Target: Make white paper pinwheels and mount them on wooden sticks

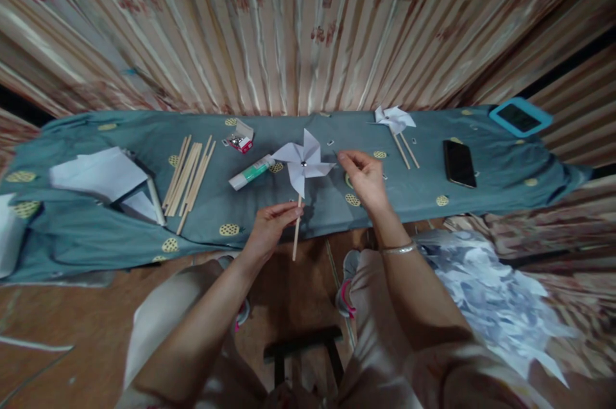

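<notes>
A white paper pinwheel (312,168) with a shiny pin at its centre stands upright on a thin wooden stick (297,235). My left hand (270,224) pinches that stick just below the paper blades. Right beside the blade tip on the other side is my right hand (364,176), its thumb and forefinger drawn together; whether anything small is between them I cannot make out. Left of the pinwheel lies a green and white glue stick (251,172). Behind it, a small open red and white box (240,139) holds shiny pins.
Several wooden sticks (185,181) lie by white paper sheets (99,174) on the left. Finished pinwheels (394,117), a black phone (459,164) and a blue-framed tablet (520,117) are on the right. Paper scraps (495,293) heap below the cloth-covered table (414,197). A dark stool (303,341) stands below.
</notes>
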### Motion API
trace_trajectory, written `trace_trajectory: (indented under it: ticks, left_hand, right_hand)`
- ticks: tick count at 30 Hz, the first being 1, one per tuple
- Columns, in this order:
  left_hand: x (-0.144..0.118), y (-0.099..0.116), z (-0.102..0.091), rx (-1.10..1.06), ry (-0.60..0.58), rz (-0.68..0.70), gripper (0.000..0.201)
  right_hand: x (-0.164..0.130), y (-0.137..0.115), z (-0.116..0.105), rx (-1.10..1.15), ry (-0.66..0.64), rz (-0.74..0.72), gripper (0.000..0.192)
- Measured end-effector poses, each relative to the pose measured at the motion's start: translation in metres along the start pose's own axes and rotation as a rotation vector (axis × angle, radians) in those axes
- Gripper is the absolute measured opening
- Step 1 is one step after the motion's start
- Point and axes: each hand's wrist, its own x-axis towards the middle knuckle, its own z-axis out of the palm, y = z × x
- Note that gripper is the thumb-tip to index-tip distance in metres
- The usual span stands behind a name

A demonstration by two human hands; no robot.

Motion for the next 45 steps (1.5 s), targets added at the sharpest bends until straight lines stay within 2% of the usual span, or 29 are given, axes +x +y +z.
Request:
trace_trajectory:
  ticks: [11,18,37,45]
  left_hand:
    - [0.000,0.003,-0.001,-0.013,0.021,0.008,0.036]
    - [0.000,0.004,-0.003,-0.009,0.030,0.023,0.036]
    - [0.002,0.005,-0.004,-0.016,0.062,0.056,0.035]
    - [0.005,0.004,-0.004,-0.054,0.063,0.052,0.035]
  right_hand:
    - [-0.002,0.001,0.012,0.164,-0.121,0.189,0.027]
    - [-0.005,0.001,0.015,0.169,-0.155,0.198,0.021]
    - [-0.024,-0.009,0.021,0.189,-0.288,0.216,0.026]
    - [-0.032,-0.012,0.027,0.163,-0.384,0.168,0.032]
